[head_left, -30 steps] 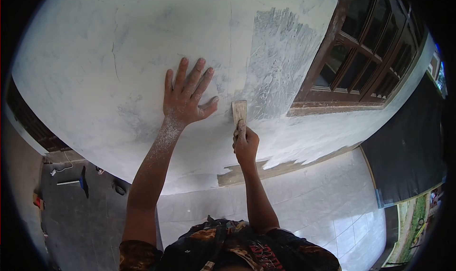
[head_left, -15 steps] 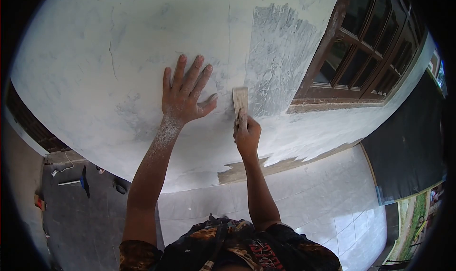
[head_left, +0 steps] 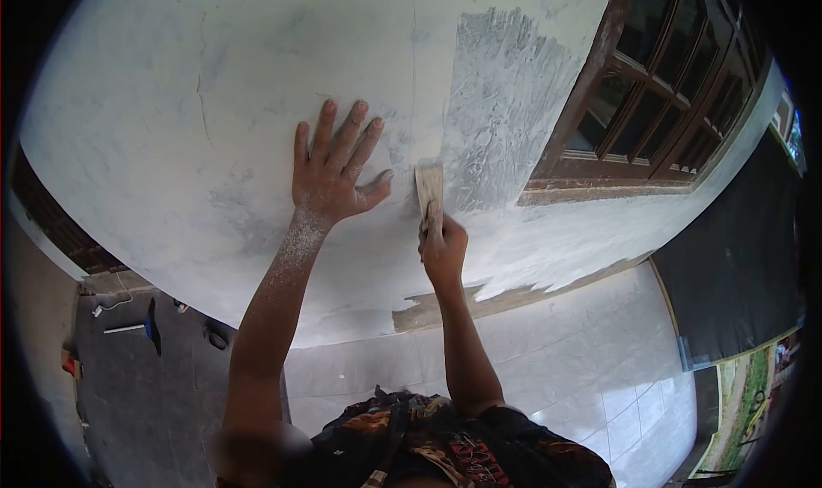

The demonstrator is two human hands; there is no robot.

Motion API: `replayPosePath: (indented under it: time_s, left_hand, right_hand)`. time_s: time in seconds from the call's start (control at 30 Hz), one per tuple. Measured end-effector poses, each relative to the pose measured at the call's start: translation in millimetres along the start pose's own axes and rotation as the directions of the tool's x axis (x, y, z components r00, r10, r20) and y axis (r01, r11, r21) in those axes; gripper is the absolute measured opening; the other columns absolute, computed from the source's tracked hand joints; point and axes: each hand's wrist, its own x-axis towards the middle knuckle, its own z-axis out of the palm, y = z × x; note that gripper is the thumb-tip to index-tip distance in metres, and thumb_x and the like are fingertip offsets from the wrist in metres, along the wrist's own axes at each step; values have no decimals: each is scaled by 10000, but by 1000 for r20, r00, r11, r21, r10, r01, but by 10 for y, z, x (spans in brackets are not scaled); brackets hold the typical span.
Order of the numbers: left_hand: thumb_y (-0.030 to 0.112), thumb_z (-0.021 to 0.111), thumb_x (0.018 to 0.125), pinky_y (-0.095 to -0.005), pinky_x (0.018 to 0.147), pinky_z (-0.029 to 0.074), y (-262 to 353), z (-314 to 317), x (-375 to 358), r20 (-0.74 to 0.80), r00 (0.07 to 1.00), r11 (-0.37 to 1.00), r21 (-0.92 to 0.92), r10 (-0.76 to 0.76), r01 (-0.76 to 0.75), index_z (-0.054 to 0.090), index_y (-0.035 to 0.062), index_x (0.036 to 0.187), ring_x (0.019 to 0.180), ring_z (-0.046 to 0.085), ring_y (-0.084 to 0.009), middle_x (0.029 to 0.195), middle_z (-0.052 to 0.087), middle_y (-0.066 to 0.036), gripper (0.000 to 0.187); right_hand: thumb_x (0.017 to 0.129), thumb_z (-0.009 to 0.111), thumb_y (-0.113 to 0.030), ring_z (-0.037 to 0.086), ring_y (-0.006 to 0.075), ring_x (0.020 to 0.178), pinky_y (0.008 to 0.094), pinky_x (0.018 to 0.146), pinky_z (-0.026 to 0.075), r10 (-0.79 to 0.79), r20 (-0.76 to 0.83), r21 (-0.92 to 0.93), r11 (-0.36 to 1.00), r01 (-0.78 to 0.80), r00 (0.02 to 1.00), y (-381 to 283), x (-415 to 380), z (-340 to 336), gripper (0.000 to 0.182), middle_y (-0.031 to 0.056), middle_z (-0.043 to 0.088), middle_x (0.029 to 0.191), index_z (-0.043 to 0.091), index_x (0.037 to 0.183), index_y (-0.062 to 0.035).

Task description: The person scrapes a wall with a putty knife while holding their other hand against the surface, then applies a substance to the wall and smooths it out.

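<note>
Right hand (head_left: 443, 250): fingers wrapped tight around the scraper (head_left: 430, 193) handle; blade, flat on the wall (head_left: 171, 103), has slipped slightly lower than half a second ago.
Left hand (head_left: 332, 171): fingers spread, unmoved, left of the scraper.
Scraped patch (head_left: 505, 103): just right of the scraper; work continuing.

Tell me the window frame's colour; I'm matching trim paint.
Dark brown wood, seen in the head view: the window frame right of the scraped wall.

Pale scraper blade (head_left: 430, 188) flat against wall (head_left: 171, 128)
</note>
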Motion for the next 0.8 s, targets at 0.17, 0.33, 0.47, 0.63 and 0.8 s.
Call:
replayPosePath:
  time_s: [0.17, 0.33, 0.47, 0.63, 0.8]
  left_hand:
    - [477, 691, 749, -577, 1183, 111, -4, 6, -11, 1, 1000, 1000, 13, 6, -6, 506, 207, 1422, 1473, 248, -341, 1552, 379, -57, 748]
    - [482, 690, 749, -576, 1183, 105, -1, -10, 0, 8, 1000, 1000, 15, 1, -1, 505, 210, 1423, 1475, 244, -344, 1555, 375, -59, 750]
    - [477, 693, 750, -573, 1183, 107, -9, 6, -10, 6, 1000, 1000, 10, 4, -4, 506, 210, 1422, 1475, 245, -342, 1556, 374, -58, 747]
    - [477, 706, 745, -572, 1186, 97, -3, -11, -2, 13, 1000, 1000, 9, 1, -1, 506, 206, 1420, 1477, 237, -339, 1556, 373, -59, 755]
    - [480, 704, 751, -570, 1189, 91, -6, 4, -17, 4, 1000, 1000, -1, 6, -6, 500, 200, 1423, 1476, 238, -340, 1554, 375, -62, 756]
  right_hand:
    - [1035, 480, -412, 378, 52, 405, 233, 376, 292, -97, 6, 13, 995, 97, 995, 32, 12, 16, 527, -27, 409, 511, 495, 646, -56]
    - [1033, 484, -415, 375, 51, 404, 232, 376, 290, -135, -11, 19, 991, 135, 991, -68, 82, 49, 527, -28, 403, 508, 491, 645, -58]
    - [1031, 488, -416, 376, 53, 409, 235, 379, 290, -107, -20, 24, 994, 108, 994, 20, 19, 63, 521, -29, 404, 510, 494, 651, -59]
    - [1031, 489, -412, 374, 49, 412, 235, 382, 287, -125, -13, -3, 992, 125, 992, 2, 41, 84, 514, -31, 406, 515, 492, 654, -62]
    - [1032, 487, -412, 375, 51, 414, 236, 384, 292, -128, -7, 59, 990, 128, 992, 15, -41, 80, 512, -33, 406, 517, 492, 656, -63]
